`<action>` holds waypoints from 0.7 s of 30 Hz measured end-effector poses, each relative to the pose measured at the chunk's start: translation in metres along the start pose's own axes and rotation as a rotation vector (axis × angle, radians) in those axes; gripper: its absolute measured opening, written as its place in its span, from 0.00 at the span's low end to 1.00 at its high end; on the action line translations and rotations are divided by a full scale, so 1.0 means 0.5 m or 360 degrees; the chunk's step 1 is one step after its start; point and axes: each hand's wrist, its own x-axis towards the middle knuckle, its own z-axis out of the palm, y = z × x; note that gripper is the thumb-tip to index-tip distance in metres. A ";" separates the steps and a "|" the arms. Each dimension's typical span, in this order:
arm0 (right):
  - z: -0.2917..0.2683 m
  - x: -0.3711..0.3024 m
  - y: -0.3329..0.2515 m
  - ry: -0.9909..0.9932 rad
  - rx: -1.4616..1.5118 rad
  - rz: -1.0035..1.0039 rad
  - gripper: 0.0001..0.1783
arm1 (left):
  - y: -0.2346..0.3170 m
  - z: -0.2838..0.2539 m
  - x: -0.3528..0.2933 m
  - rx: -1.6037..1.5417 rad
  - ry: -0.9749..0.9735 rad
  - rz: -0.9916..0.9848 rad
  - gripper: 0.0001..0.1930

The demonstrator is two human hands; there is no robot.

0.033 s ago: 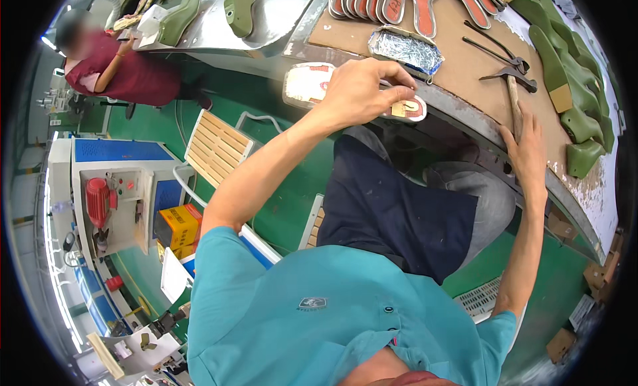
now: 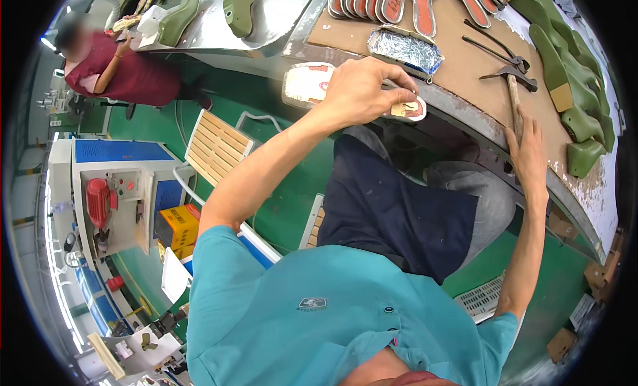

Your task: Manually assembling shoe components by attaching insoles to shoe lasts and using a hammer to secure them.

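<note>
My left hand (image 2: 364, 90) lies over the middle of a shoe last (image 2: 304, 85), whose pale insole faces up with reddish patches and a yellow patch at its right end. Thumb and forefinger are drawn together in a pinch; whatever is between them is too small to tell, and the other fingers are hidden. My right hand (image 2: 530, 150) is closed round the lower handle of a hammer (image 2: 513, 100) at the bench edge. Beside the hammer head lies a pair of pincers (image 2: 495, 43). A tray of small metal nails (image 2: 407, 51) sits beyond my left hand.
Red-and-grey insoles (image 2: 392, 3) stand along the far side of the bench (image 2: 458, 87). Green shoe lasts (image 2: 575, 87) are heaped at the right. A slatted stool (image 2: 218, 146) stands at the left. A co-worker in dark red (image 2: 126, 73) works at the far left.
</note>
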 end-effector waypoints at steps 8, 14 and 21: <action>-0.014 -0.019 0.025 0.0189 0.0473 0.0108 0.23 | -0.006 0.009 0.016 0.0608 -0.0033 0.0113 0.09; -0.072 -0.068 -0.093 0.0202 0.1221 0.0532 0.22 | -0.008 0.002 0.003 0.0701 0.0030 0.0251 0.09; -0.094 -0.094 -0.144 0.0003 0.1459 0.0179 0.21 | -0.018 0.010 0.009 0.0779 -0.0023 0.0472 0.08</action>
